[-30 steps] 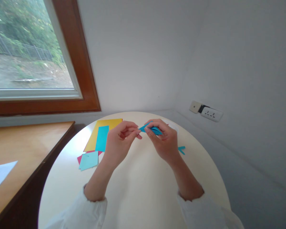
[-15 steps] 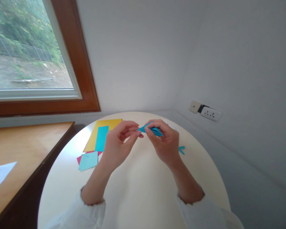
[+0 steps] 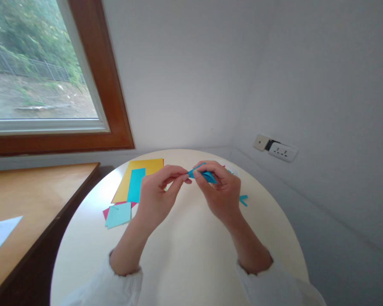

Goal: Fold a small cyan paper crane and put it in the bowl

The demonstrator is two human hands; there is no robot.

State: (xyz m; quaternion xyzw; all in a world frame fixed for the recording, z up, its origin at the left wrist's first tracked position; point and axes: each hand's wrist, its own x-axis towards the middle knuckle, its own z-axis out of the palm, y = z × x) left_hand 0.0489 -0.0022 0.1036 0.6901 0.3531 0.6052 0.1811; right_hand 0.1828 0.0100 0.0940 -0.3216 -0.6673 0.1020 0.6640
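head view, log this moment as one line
left hand: pinches one end of folded blue paper | right hand: grips other part | table: yellow sheet at left

The folded blue paper (image 3: 210, 176) is slim and layered; its narrow end lies at the left grip (image 3: 158, 191), pinched between thumb and fingers; its wider end sits in the right grip (image 3: 221, 191), within curled fingers, with a darker gap between layers; a thin upper edge slants above the right grip's thumb.
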